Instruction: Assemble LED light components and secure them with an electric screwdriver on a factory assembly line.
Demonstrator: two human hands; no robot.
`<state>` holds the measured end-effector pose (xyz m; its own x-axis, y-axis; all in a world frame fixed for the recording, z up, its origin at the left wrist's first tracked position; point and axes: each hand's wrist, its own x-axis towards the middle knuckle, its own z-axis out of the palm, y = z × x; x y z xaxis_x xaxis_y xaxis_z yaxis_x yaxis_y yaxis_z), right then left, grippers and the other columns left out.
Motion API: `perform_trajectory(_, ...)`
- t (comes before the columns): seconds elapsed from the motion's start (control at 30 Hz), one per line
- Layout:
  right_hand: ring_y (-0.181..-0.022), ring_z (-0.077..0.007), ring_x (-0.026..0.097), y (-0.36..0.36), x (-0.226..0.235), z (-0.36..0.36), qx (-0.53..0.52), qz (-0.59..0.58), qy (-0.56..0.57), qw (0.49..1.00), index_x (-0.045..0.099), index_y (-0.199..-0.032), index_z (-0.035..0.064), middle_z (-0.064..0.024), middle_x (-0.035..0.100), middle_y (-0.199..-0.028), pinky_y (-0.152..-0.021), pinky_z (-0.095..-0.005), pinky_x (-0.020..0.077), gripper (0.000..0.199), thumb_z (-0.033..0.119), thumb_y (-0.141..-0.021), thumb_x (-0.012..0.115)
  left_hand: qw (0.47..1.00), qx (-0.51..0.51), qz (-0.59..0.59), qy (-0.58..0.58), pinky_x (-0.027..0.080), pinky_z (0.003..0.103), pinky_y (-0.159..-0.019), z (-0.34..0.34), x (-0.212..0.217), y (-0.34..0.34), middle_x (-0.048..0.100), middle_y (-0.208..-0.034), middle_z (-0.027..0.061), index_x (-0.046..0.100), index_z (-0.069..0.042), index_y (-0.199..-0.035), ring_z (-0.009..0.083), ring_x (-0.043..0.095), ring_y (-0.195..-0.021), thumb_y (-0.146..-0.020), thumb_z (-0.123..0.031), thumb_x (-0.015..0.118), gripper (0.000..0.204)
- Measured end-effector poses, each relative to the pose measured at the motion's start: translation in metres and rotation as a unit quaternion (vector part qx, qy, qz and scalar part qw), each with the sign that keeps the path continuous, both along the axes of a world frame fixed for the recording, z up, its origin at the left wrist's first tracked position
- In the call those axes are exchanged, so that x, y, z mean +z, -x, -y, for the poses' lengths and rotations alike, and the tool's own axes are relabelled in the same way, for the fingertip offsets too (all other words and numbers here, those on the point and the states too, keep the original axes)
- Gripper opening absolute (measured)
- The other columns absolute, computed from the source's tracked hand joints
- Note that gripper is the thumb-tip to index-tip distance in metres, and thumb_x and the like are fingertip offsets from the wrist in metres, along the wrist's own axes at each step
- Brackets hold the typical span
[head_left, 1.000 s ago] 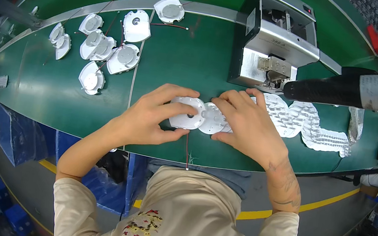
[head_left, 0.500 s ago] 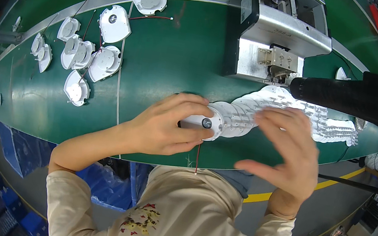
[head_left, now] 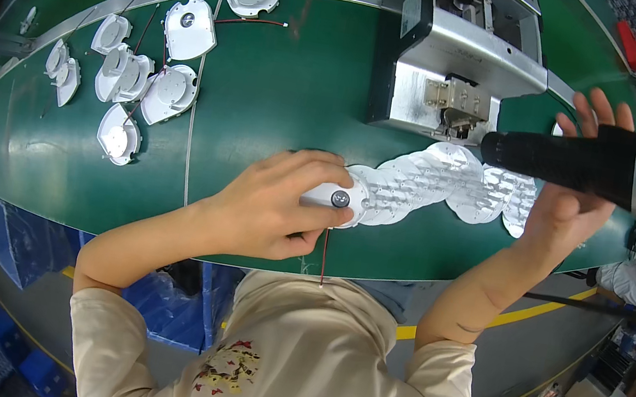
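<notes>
My left hand [head_left: 284, 203] lies over a white plastic housing [head_left: 356, 180] with a small round dark lens, gripping it between thumb and fingers. A thin red wire [head_left: 324, 258] hangs from this housing toward the table's near edge. To its right runs an overlapping row of white round plates [head_left: 413, 179]. My right hand [head_left: 571, 201] is raised at the right with fingers stretched out and apart. A black cylindrical tool [head_left: 565, 159] with a white label, like an electric screwdriver, crosses in front of its palm and hides part of it; whether they touch I cannot tell.
A metal screw-feeder-like machine [head_left: 463, 43] stands at the far side of the green table [head_left: 286, 85]. Several white housings [head_left: 191, 29] with thin wires lie at the left. Blue plastic-covered bins [head_left: 171, 308] sit below the near edge. Another person [head_left: 634, 278] is at the far right.
My right hand has moved right and up, from beside the plates to behind the black tool. My left hand stays on the housing. The whole view has shifted slightly.
</notes>
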<state>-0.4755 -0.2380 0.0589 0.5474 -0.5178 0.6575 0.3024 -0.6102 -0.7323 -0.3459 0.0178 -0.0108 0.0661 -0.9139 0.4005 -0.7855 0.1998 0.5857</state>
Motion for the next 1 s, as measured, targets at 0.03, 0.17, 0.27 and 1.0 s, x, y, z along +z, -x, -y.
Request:
perform_trajectory(0.03,-0.115,-0.0310,0.053,-0.006,0.001,0.005,0.001,-0.001,0.001,1.000,0.031,-0.138,-0.0060,-0.0219,0.051,-0.125,-0.099,-0.0406,0.0417,0.115,0.061,-0.059,0.081,1.000,0.001,0.001,-0.004,0.049,0.038,-0.079,0.000,0.000,0.000,0.055,-0.109,0.0072,0.067,-0.011,-0.091,0.0281,0.056,-0.105,-0.067,-0.006,0.071,0.025)
perform_trajectory(0.17,-0.083,-0.0263,0.060,-0.011,0.002,0.020,0.167,-0.063,-0.022,0.984,0.034,-0.134,-0.0084,-0.0180,0.061,-0.089,-0.081,-0.0383,0.0476,0.088,0.051,-0.078,0.067,1.000,0.004,-0.008,0.005,0.047,0.038,-0.080,0.003,-0.004,0.003,0.055,-0.108,0.0066,0.066,-0.012,-0.090,0.0278,0.057,-0.105,-0.069,-0.008,0.071,0.023)
perform_trajectory(0.27,-0.052,-0.0173,0.046,-0.019,0.003,0.007,0.246,0.082,-0.124,0.958,0.031,-0.133,-0.0082,-0.0076,0.049,-0.065,-0.051,-0.0324,0.0417,0.066,0.022,-0.083,0.062,1.000,0.005,0.013,0.009,0.047,0.037,-0.076,0.002,-0.009,0.002,0.054,-0.109,0.0077,0.067,-0.014,-0.091,0.0304,0.059,-0.105,-0.066,-0.009,0.076,0.026)
perform_trajectory(1.0,-0.043,-0.0126,0.041,-0.052,0.023,-0.038,0.205,0.063,-0.160,0.963,0.038,-0.127,0.0028,-0.0050,0.045,-0.065,-0.044,-0.0306,0.0401,0.047,0.000,-0.082,0.052,0.998,0.021,-0.033,0.040,0.045,0.037,-0.076,0.001,-0.017,0.003,0.056,-0.106,0.0053,0.066,-0.011,-0.085,0.0255,0.057,-0.103,-0.072,-0.010,0.072,0.015)
